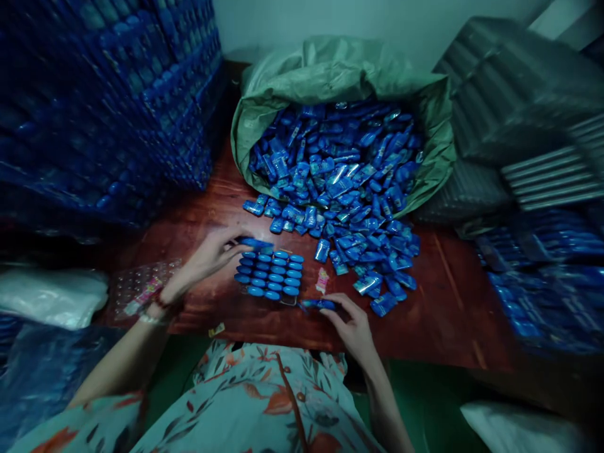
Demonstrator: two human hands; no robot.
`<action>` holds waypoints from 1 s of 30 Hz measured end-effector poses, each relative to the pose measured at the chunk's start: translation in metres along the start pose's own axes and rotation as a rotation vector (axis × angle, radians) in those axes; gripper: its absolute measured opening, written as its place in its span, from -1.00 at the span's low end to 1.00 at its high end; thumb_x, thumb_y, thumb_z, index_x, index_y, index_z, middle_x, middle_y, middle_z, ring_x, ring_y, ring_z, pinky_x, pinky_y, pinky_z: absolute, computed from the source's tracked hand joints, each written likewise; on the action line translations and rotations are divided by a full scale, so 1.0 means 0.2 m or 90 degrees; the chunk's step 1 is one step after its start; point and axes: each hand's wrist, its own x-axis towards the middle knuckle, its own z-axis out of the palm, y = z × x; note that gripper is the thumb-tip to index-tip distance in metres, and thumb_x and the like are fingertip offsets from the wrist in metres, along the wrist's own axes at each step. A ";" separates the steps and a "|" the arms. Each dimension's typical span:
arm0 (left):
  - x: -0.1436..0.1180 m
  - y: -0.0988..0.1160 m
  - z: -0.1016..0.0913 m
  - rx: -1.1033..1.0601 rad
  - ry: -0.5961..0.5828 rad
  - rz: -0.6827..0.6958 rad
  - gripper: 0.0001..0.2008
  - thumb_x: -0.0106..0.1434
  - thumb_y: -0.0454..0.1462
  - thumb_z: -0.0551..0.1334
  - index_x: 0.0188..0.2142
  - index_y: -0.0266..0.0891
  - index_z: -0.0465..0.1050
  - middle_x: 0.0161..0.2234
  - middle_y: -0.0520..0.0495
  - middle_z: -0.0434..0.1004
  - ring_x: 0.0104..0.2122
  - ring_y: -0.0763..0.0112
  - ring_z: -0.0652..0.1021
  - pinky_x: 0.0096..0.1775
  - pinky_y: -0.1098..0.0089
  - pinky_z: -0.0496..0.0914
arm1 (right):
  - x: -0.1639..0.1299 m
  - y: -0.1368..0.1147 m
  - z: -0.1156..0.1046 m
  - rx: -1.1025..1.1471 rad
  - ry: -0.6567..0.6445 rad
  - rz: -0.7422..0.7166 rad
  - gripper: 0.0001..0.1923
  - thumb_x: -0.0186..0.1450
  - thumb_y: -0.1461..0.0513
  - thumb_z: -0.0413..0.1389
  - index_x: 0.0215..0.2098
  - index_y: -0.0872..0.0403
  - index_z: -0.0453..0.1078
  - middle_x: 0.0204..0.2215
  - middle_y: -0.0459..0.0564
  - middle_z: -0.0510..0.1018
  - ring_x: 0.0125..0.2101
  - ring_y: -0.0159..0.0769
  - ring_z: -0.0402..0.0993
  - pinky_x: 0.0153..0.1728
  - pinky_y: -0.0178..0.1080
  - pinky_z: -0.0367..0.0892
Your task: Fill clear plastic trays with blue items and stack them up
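Note:
A block of small blue packs point(268, 275) stands on end in rows on the red-brown table, seemingly in a clear tray. My left hand point(219, 248) pinches a blue pack point(255, 243) over the block's far left corner. Off the near right corner, my right hand point(346, 318) grips another blue pack point(321, 304) between thumb and fingers. Print on the packs is too small to read. Beyond my hands, a heap of loose blue packs point(352, 236) spills from a large green woven sack point(438, 163).
Tall stacks of filled blue trays point(155, 94) rise at the left. Grey stacked trays point(514, 88) and more filled packs point(552, 289) stand at the right. A pink and white slip point(322, 280) and an unfilled clear tray point(127, 283) lie on the table point(438, 314).

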 end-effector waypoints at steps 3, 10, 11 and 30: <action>-0.32 -0.02 -0.08 -0.028 0.080 -0.140 -0.72 0.19 -0.10 0.23 -0.20 -0.23 0.43 -0.31 -0.05 0.53 -0.28 0.31 0.52 -0.23 0.40 0.40 | -0.04 -0.05 0.10 -0.070 -0.033 -0.108 -0.81 0.29 0.19 0.08 -0.14 0.02 0.42 -0.27 -0.01 0.55 -0.24 -0.28 0.49 -0.18 -0.25 0.41; -0.68 -0.12 0.12 -0.049 0.244 -0.263 -0.72 0.13 -0.08 0.28 -0.29 -0.25 0.44 -0.36 -0.06 0.52 -0.33 0.32 0.52 -0.24 0.35 0.43 | 0.00 -0.02 0.22 -0.442 -0.146 -0.361 -0.68 0.32 0.39 -0.08 -0.02 0.10 0.37 -0.28 0.07 0.51 -0.30 -0.26 0.42 -0.26 -0.22 0.37; -0.68 -0.12 0.15 -0.033 0.238 -0.246 -0.74 0.15 -0.10 0.26 -0.28 -0.25 0.44 -0.34 -0.07 0.52 -0.32 0.32 0.52 -0.22 0.34 0.43 | 0.02 -0.03 0.21 -0.477 -0.174 -0.366 -0.66 0.32 0.40 -0.09 -0.02 0.09 0.36 -0.28 0.06 0.50 -0.30 -0.26 0.41 -0.26 -0.23 0.36; -0.48 -0.09 0.31 0.338 -0.163 0.046 -0.73 0.23 -0.44 0.05 -0.11 -0.21 0.35 -0.17 -0.12 0.41 -0.18 0.26 0.40 -0.13 0.25 0.38 | -0.02 -0.02 0.35 -0.511 -0.008 -0.390 -0.71 0.37 0.25 -0.04 0.03 0.12 0.32 -0.24 0.10 0.47 -0.29 -0.25 0.40 -0.28 -0.24 0.33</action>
